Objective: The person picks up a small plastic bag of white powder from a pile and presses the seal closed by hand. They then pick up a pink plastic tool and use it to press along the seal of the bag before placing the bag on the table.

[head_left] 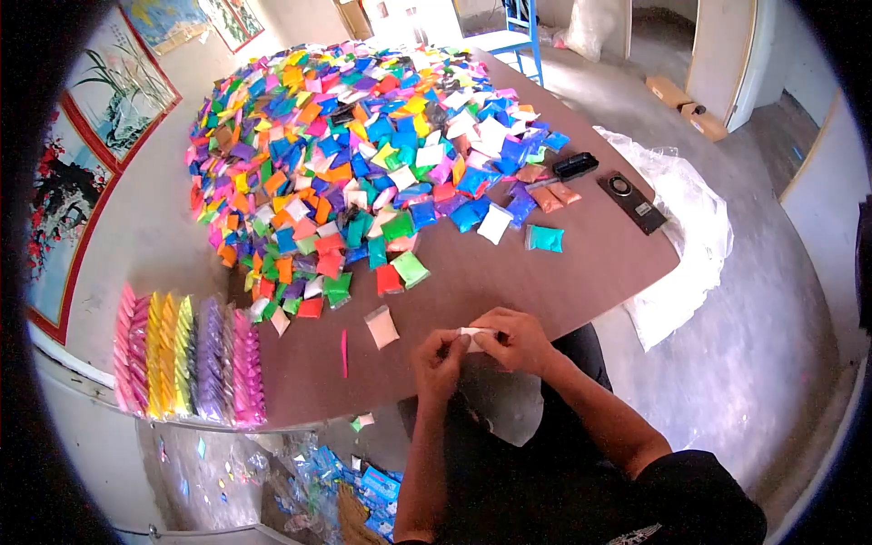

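Note:
My left hand [437, 361] and my right hand [518, 340] meet over the near table edge. Thumbs and fingers of both pinch a small white packet [472, 339], partly covered by the fingertips. Left of them a peach-coloured packet [382, 327] lies flat on the brown table [509, 295], with a thin pink stick [344, 352] beyond it. A large heap of small packets [363, 136] in many colours covers the far part of the table. One teal packet [545, 238] sits apart near the heap's right side.
Rows of coloured packets [186, 359] line the left edge. A black object [575, 165] and a dark device with a round dial [631, 202] lie at right. A white plastic bag [677, 245] hangs there. A blue chair [513, 41] stands behind; litter [345, 486] covers the floor below.

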`<state>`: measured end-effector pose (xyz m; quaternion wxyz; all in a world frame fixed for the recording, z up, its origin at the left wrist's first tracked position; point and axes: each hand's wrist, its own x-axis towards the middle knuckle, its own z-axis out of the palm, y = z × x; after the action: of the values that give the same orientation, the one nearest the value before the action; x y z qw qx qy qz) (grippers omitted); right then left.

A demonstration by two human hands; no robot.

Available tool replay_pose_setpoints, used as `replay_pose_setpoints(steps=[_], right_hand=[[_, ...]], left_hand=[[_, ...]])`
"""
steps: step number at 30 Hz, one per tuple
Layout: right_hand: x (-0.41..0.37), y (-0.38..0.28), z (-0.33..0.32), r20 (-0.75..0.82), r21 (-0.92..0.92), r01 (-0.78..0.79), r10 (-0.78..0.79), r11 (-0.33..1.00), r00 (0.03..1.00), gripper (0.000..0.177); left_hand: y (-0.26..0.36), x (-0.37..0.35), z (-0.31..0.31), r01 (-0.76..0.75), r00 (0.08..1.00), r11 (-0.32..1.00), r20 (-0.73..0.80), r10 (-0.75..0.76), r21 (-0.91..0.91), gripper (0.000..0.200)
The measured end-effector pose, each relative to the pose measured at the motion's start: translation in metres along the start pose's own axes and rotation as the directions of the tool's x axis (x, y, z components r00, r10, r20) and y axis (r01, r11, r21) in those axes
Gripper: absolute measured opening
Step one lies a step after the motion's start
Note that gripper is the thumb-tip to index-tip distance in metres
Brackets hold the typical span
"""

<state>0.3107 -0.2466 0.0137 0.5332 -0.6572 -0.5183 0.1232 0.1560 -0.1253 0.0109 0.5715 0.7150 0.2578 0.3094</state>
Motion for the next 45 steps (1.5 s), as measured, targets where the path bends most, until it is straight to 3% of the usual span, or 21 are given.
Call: replay_pose_setpoints(steps=[4,6,10,12,15,19,21,22,24,27,30,34,40,42,45], right_hand=[[0.001,-0.003,-0.005,0.061,0.028,-0.075,0.073,0.997,0.995,0.017],[0.0,0.001,-0.003,0.035,-0.004,-0.002,0.002,1.0,0.999,0.014],[-0.001,0.007,0.001,0.009,-0.062,0.08,-0.08,0.995,0.997,0.014],[-0.002,0.002,-0.001,0.075,0.021,-0.064,0.063,0.998,0.995,0.019],[0.0,-0.003,0.0,0.018,0.013,0.012,-0.013,1.0,1.0,0.02],[-0.003,0.002,0.0,0.08,-0.007,-0.037,0.038,0.999,0.996,0.018],[-0.004,0.006,0.004,0.0,0.166,-0.055,0.056,0.985,0.998,0.016],[-0.004,0.007,0.004,0.001,0.166,-0.055,0.056,0.985,0.998,0.016],[-0.003,0.008,0.002,-0.013,0.243,-0.135,0.142,0.961,0.99,0.015],[-0.003,0.002,0.0,0.013,0.227,-0.144,0.145,0.963,0.989,0.015],[0.002,-0.009,0.0,-0.034,0.183,-0.051,0.058,0.982,0.998,0.013],[-0.001,0.002,0.004,0.012,0.107,-0.063,0.062,0.992,0.998,0.014],[-0.005,0.012,0.008,-0.061,0.348,-0.179,0.212,0.92,0.975,0.011],[-0.004,0.01,0.008,-0.018,0.431,-0.255,0.291,0.866,0.957,0.011],[-0.002,0.002,0.004,-0.015,0.302,-0.205,0.219,0.931,0.975,0.011]], left_hand=[[0.02,-0.001,0.003,0.06,0.998,0.998,0.005,-0.06,0.003,0.01],[0.027,0.001,0.007,0.123,0.992,0.988,-0.02,-0.126,-0.097,0.011],[0.017,0.003,-0.001,0.125,0.992,0.99,0.03,-0.123,-0.071,0.012],[0.019,0.002,-0.002,0.134,0.99,0.991,0.055,-0.133,-0.025,0.013],[0.007,0.0,0.0,0.086,0.996,0.996,0.038,-0.086,-0.007,0.013],[0.012,-0.001,0.0,0.123,0.991,0.992,0.052,-0.122,-0.012,0.012],[0.019,0.0,0.003,0.068,0.997,0.998,0.028,-0.069,0.014,0.015],[0.023,0.0,0.003,0.069,0.997,0.998,0.028,-0.069,0.013,0.015],[0.027,-0.002,0.003,0.196,0.975,0.981,0.107,-0.196,0.017,0.018],[0.013,-0.001,0.0,0.083,0.991,0.994,0.102,-0.09,0.075,0.018],[0.013,-0.002,-0.002,0.136,0.981,0.989,0.134,-0.142,0.052,0.018],[0.02,-0.003,-0.003,0.117,0.982,0.989,0.137,-0.128,0.091,0.019],[0.035,0.0,0.003,0.15,0.979,0.981,0.12,-0.164,0.122,0.024],[0.057,-0.002,0.005,0.328,0.932,0.945,0.173,-0.319,-0.02,0.025],[0.035,-0.003,0.003,0.301,0.939,0.953,0.182,-0.293,-0.022,0.024]])
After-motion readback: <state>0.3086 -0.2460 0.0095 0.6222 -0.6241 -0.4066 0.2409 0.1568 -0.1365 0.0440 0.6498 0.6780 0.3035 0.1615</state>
